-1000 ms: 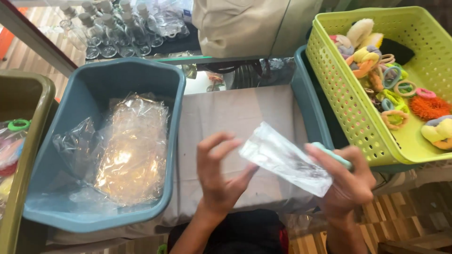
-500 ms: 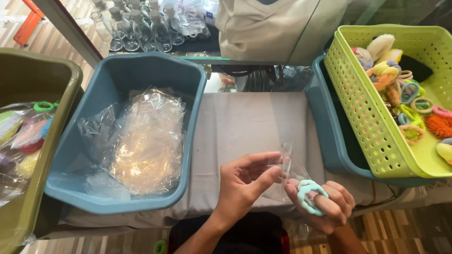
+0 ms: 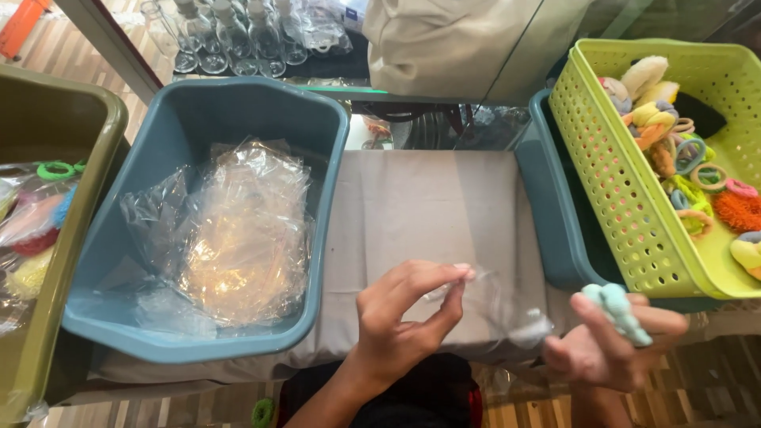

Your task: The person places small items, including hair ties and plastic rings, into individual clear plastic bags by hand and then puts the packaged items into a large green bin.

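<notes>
I saw a grey cloth-covered table point(image 3: 428, 214) just beyond my fingers point(image 3: 444, 277). A blue bin point(image 3: 238, 103) sat on it left of them, another blue bin point(image 3: 547, 198) right.

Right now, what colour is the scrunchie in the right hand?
Pale teal; the scrunchie sits at the right hand's fingertips, seen in the head view.

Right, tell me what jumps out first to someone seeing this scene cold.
First, the two hands low in the middle: the left hand pinches a small clear plastic bag while the right hand grips a pale teal hair tie. Next, the lime-green perforated basket at right, heaped with colourful hair ties. Then the blue-grey tub at left, holding a pile of crinkled clear bags.
</notes>
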